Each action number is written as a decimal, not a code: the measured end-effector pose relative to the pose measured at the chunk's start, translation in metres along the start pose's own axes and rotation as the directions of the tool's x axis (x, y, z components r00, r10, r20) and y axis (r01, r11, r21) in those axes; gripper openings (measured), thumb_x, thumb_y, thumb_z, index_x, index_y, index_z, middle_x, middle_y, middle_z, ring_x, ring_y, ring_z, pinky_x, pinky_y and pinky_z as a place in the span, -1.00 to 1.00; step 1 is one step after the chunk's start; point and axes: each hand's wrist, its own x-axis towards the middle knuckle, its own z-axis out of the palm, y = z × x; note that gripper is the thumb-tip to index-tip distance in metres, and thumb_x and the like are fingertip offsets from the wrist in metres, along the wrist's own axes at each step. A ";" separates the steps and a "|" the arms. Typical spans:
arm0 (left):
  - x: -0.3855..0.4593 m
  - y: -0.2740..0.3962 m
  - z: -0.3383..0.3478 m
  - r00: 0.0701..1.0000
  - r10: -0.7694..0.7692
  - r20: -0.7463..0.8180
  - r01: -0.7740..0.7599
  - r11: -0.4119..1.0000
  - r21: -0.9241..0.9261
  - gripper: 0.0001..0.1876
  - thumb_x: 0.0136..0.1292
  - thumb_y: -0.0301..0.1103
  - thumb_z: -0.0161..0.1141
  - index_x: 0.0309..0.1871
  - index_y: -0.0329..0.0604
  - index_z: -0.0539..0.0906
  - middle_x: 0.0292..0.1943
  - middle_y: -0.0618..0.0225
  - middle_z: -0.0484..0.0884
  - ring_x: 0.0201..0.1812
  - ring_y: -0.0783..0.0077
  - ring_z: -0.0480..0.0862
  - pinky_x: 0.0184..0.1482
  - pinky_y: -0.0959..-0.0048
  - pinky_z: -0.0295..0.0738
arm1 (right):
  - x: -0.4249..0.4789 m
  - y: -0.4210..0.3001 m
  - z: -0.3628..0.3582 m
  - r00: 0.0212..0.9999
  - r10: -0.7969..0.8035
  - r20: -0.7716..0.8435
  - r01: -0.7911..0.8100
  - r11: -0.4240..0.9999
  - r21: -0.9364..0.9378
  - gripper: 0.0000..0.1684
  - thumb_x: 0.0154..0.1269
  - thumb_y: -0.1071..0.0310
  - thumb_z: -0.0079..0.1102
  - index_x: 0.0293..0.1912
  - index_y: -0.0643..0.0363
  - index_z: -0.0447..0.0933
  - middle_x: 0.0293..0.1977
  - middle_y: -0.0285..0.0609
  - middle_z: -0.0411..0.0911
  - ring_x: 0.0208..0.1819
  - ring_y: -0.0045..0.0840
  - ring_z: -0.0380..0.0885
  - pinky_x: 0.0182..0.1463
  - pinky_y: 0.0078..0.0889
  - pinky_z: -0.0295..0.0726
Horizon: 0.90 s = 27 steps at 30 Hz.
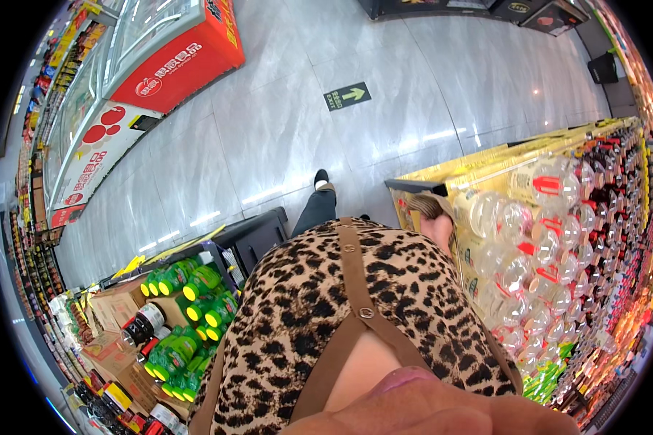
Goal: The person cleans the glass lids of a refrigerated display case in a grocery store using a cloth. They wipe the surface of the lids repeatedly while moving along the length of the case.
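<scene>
My right hand [438, 229] shows partly beside my leopard-print top, at the end of a yellow shelf unit. A brown, ribbed object [428, 205] is at its fingers; whether the hand grips it is not clear. Close by on the right stand rows of clear bottles [472, 213] with red markings. My left hand is out of view. To the left of my body are green bottles with yellow caps [202, 280], a dark bottle [144, 322] and cardboard boxes [117, 310], beside a dark cart or bin [258, 239].
A red and white chest freezer [180, 65] stands at the upper left. On the grey tiled floor is an exit arrow sign [348, 96]. Dark display boxes [457, 10] line the top edge. Packed shelves [603, 179] run along the right. One shoe [321, 176] shows ahead.
</scene>
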 end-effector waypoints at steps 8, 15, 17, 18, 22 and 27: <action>0.078 0.188 -0.081 0.956 0.265 -0.124 -0.258 0.964 0.064 -0.66 0.28 -0.14 0.02 -0.39 -0.24 0.60 -0.55 0.14 0.59 -0.46 0.13 0.60 -0.32 0.18 0.41 | 0.007 0.004 0.005 0.955 0.278 -0.102 -0.220 0.898 0.381 -0.59 0.53 0.20 -0.05 0.18 0.26 0.48 0.09 -0.01 0.59 0.12 -0.16 0.57 0.23 -0.07 0.55; 0.141 0.326 -0.069 0.955 0.294 -0.032 -0.277 0.927 0.254 -0.55 0.39 -0.21 0.10 0.24 -0.29 0.57 -0.03 0.24 0.73 -0.10 0.41 0.69 -0.04 0.44 0.57 | 0.043 0.027 -0.012 0.897 0.437 -0.059 -0.366 0.813 0.453 -0.54 0.54 0.14 -0.05 0.20 0.27 0.46 0.09 0.02 0.60 0.12 -0.11 0.58 0.22 -0.03 0.57; 0.143 0.362 -0.061 0.967 0.250 0.055 -0.254 0.963 0.087 -0.56 0.42 -0.21 0.08 0.26 -0.26 0.55 0.01 0.26 0.72 -0.05 0.39 0.68 0.01 0.42 0.55 | 0.049 0.028 0.008 0.903 0.429 -0.035 -0.366 0.807 0.463 -0.53 0.54 0.12 -0.04 0.20 0.28 0.46 0.09 0.03 0.60 0.12 -0.10 0.58 0.22 -0.02 0.57; 0.137 0.374 -0.059 0.970 0.221 0.100 -0.221 0.975 -0.006 -0.56 0.44 -0.21 0.07 0.28 -0.24 0.54 0.03 0.27 0.71 -0.02 0.38 0.67 0.03 0.41 0.54 | 0.054 0.023 0.018 0.904 0.426 -0.023 -0.371 0.812 0.452 -0.52 0.54 0.11 -0.04 0.20 0.28 0.46 0.09 0.03 0.60 0.12 -0.10 0.58 0.22 -0.01 0.58; 0.119 0.434 -0.042 0.950 0.152 0.273 -0.124 0.985 -0.119 -0.56 0.48 -0.18 0.02 0.29 -0.21 0.54 0.06 0.30 0.70 0.03 0.41 0.65 0.09 0.41 0.52 | 0.105 0.004 0.071 0.906 0.409 0.113 -0.417 0.809 0.414 -0.49 0.54 0.08 -0.04 0.21 0.29 0.45 0.09 0.05 0.60 0.12 -0.07 0.59 0.22 0.01 0.59; 0.126 0.532 -0.082 0.889 0.237 0.391 -0.180 0.968 -0.177 -0.51 0.56 -0.09 -0.07 0.37 -0.19 0.47 0.21 0.24 0.62 0.18 0.36 0.59 0.26 0.35 0.44 | 0.165 -0.054 0.225 0.951 0.209 0.227 -0.274 0.911 0.310 -0.41 0.58 -0.05 -0.11 0.29 0.22 0.35 0.13 0.02 0.55 0.18 -0.08 0.56 0.24 0.11 0.56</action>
